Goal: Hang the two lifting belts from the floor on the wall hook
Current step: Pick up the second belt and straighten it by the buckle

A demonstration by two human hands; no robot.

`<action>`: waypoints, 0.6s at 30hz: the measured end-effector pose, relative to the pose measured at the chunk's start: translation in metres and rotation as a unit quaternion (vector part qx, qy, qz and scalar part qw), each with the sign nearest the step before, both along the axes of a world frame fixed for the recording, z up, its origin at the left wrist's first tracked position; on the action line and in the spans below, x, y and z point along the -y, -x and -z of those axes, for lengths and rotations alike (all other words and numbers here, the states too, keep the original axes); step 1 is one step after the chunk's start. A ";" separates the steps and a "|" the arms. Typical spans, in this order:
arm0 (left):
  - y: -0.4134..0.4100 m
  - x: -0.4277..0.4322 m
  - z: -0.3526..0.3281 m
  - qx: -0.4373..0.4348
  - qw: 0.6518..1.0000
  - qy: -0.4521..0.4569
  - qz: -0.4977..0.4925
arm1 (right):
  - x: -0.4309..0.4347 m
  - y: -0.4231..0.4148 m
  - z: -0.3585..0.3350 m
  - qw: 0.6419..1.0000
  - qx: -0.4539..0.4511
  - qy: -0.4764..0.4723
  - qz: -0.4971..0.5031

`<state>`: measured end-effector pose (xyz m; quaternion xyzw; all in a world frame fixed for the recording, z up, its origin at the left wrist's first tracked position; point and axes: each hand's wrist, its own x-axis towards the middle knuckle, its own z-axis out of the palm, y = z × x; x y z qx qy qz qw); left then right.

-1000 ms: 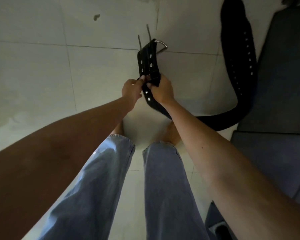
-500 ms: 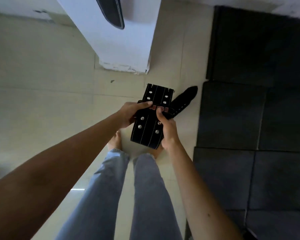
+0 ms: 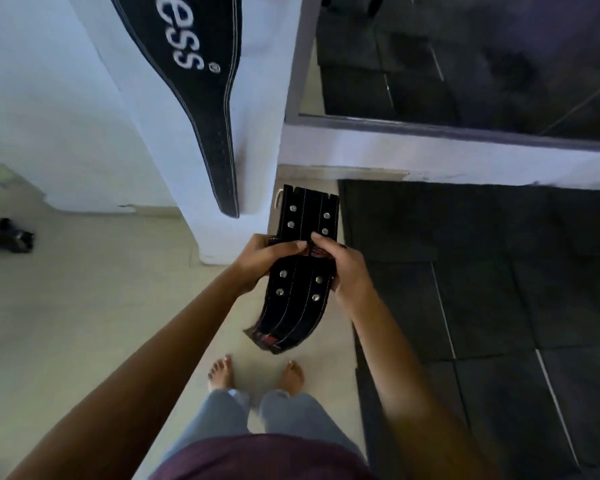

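Note:
I hold a black lifting belt (image 3: pixel 300 292) with silver rivets folded in front of me, well above the floor. My left hand (image 3: pixel 264 259) grips its left edge and my right hand (image 3: pixel 343 268) grips its right edge, thumbs meeting on top near the middle. A metal buckle ring shows at the belt's far end. A second black belt (image 3: pixel 201 88) with white lettering hangs down the white pillar (image 3: pixel 257 188) at upper left; its top and the wall hook are out of frame.
Dark rubber floor mats (image 3: pixel 482 289) cover the right side. A mirror or glass panel (image 3: pixel 465 57) with a grey frame stands upper right. A dark object (image 3: pixel 11 235) lies on the pale tile floor (image 3: pixel 84 306) at far left. My bare feet stand below the belt.
I have risen from bending over the floor with the belt in both hands. The view has lifted, and the pillar with the hanging belt has come much closer.

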<state>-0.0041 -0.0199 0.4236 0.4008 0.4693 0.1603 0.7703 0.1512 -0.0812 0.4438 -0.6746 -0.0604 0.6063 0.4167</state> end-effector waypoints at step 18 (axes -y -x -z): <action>0.004 -0.004 -0.162 0.065 0.975 -0.187 -0.102 | 0.019 0.018 -0.123 0.971 0.022 -0.212 -0.106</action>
